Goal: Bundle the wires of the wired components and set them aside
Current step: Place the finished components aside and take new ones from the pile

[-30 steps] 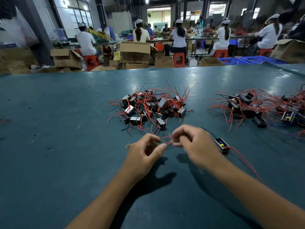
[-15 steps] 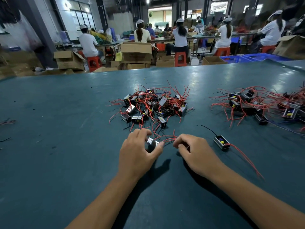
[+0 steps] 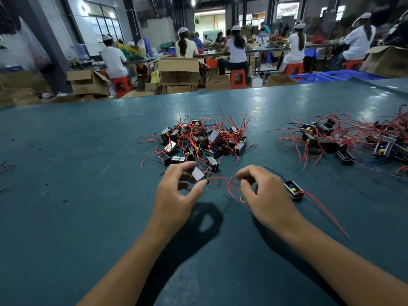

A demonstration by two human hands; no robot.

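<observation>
Hands work low over a teal table (image 3: 66,195), just in front of a pile (image 3: 198,140) of small black components with red wires. Left hand (image 3: 176,195) is curled, thumb and fingertips pinching 1 component (image 3: 198,174) lifted just above the surface, its pale face turned up. Red wires (image 3: 223,182) run from that component rightward in a loose loop to the right hand (image 3: 262,195). Right hand has its fingers bent inward with the thumb close to them; the loop reaches its fingertips, but whether they actually pinch the wire cannot be told. A small yellow band (image 3: 242,198) shows at the table just under the right thumb, touching or nearly touching the loop's lower end.

Just right of the right hand lies a single component (image 3: 293,189), open side up with a yellow part inside, a black wire going back-left and red wires trailing toward the near right. A 2nd heap (image 3: 326,138) of components with tangled red wires sits farther right, well apart from the centre pile. Beyond the table edge, people in white caps (image 3: 236,47) sit on red stools (image 3: 238,78) among cardboard boxes (image 3: 178,71).
</observation>
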